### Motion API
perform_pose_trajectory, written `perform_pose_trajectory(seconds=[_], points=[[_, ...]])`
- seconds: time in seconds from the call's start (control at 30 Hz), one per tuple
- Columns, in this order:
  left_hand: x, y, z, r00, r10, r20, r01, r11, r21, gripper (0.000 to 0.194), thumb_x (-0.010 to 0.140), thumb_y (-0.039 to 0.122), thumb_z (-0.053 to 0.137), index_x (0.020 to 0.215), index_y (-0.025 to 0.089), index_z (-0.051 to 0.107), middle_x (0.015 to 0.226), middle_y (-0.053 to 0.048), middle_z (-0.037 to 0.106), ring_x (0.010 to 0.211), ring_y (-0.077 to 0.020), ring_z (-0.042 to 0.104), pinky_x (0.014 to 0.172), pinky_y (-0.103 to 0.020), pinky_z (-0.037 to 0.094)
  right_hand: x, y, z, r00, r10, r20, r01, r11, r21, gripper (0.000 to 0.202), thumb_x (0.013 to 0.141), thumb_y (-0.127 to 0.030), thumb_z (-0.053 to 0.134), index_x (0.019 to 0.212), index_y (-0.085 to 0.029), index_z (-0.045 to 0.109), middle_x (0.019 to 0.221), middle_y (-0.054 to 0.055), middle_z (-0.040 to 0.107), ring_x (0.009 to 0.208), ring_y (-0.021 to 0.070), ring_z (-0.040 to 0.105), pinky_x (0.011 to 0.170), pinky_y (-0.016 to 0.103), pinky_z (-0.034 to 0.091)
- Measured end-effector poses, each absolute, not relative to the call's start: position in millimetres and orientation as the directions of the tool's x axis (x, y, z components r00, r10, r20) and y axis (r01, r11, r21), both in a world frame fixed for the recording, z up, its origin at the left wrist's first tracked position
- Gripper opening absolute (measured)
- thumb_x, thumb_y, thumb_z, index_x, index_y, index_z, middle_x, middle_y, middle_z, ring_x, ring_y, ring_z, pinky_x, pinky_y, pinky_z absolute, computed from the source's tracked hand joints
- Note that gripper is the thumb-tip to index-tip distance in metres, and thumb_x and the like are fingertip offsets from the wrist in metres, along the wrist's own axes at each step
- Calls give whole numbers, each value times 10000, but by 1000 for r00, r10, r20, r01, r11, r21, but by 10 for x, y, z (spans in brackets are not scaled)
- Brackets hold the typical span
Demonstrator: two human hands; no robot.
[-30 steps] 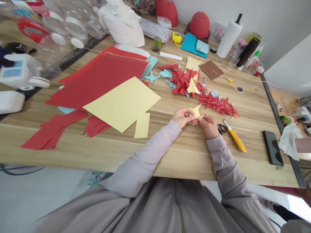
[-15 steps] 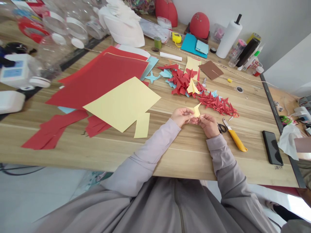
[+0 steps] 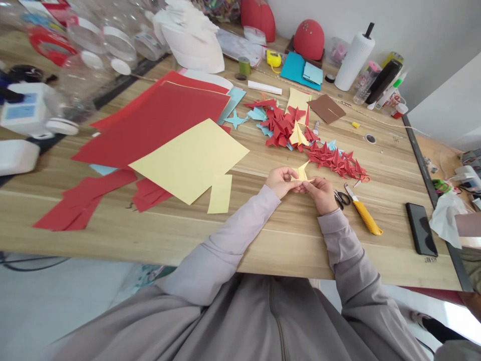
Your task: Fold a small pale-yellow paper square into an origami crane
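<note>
Between both hands is a small pale yellow folded paper star (image 3: 302, 173), one point sticking up and away from me. My left hand (image 3: 281, 181) pinches its left side; my right hand (image 3: 318, 192) grips its lower right edge with thumb and fingers. Part of the paper is hidden by the fingers. Just beyond lie a heap of folded red paper stars (image 3: 281, 125) with a yellow one (image 3: 298, 134) on top, and a row of red stars (image 3: 340, 160). Black-handled scissors (image 3: 341, 199) and a yellow utility knife (image 3: 366, 216) rest right of my right hand.
Large red sheets (image 3: 161, 120) and a yellow sheet (image 3: 191, 160) cover the left, with a yellow strip (image 3: 220, 194) and red strips (image 3: 84, 200) nearer me. A phone (image 3: 421, 228) lies at right. Clear plastic jars (image 3: 118, 42) stand back left. Another person's arm (image 3: 468, 225) shows at the right edge.
The yellow paper has turned slightly between my fingers, and my right hand has shifted a little to the left along its lower edge. The rest stays in place.
</note>
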State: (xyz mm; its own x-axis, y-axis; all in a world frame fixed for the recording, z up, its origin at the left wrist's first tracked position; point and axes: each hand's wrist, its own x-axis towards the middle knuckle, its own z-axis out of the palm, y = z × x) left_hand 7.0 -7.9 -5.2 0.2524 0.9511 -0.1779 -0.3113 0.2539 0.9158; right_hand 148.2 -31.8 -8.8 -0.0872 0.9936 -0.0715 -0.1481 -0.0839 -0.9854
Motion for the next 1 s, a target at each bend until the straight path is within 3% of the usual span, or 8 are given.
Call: perform_pose_trajectory(seconds=[0.57,0.87,1.0], points=[[18,-57,0,370,887,-277,-431,428,794,195,608,28,692,767,61,583,591,-82,668,552,-171,654,574,-292,548,1501,-307,-60,-104,987,-120,-347,-150,-926,199,640,-347,716,637,-163,641,582,10,637,555,131,588,565,270,474],[17,-72,25,332,898,-288,-435,417,798,168,627,3,659,765,66,588,594,-74,669,527,-156,648,558,-271,547,1496,-299,-18,-31,987,-156,-441,-153,-885,168,663,-320,680,604,-175,620,557,9,624,543,132,577,546,270,481],[16,-65,26,310,905,-291,-432,406,805,168,620,10,668,757,67,589,570,-64,661,510,-154,640,540,-269,547,1496,-302,14,-5,985,-171,-456,-155,-876,231,692,-378,656,609,-167,615,572,26,637,551,144,591,565,288,487]])
